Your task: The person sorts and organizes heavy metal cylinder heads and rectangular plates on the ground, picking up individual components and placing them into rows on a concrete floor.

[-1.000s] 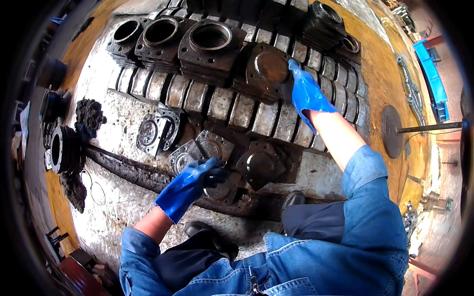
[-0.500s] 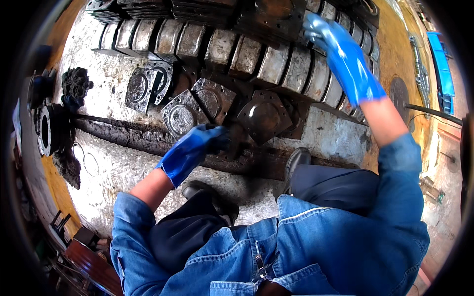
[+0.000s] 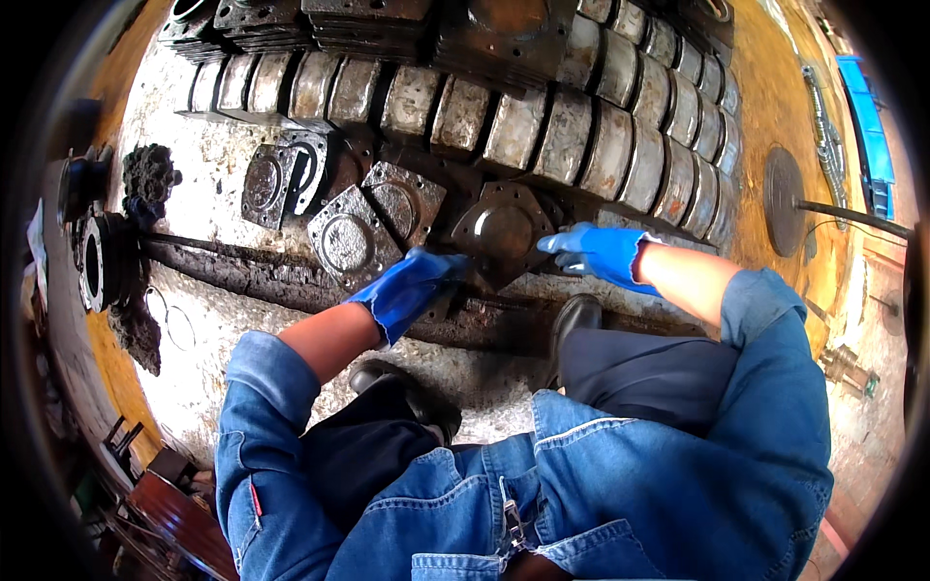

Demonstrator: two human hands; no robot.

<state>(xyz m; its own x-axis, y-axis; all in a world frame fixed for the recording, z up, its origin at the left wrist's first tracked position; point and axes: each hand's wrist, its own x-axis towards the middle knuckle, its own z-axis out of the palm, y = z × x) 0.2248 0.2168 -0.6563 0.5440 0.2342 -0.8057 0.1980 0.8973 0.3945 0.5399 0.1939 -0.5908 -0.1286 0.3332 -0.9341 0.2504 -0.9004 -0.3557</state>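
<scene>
Head view: the right hand (image 3: 599,254) has come down from the stacked plates (image 3: 499,44) to the right corner of the dark plate (image 3: 506,230); the left hand (image 3: 412,289) lies near its left side. Whether either hand grips cannot be told. Metal blocks (image 3: 513,131) bar the far side, a dark beam (image 3: 232,271) the near; bare floor (image 3: 208,378) extends left to a yellow band (image 3: 118,373).

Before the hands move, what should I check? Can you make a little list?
1. Left hand and right hand gloved: ok, both blue.
2. Right hand touching the round-centred dark plate: cannot tell; fingertips are at its right edge.
3. Left hand's grip: cannot tell; its fingertips are unclear.
4. Shoes clear of that plate: ok, there's a gap.
5. Sleeves clear of both hands: ok, rolled up.
</scene>
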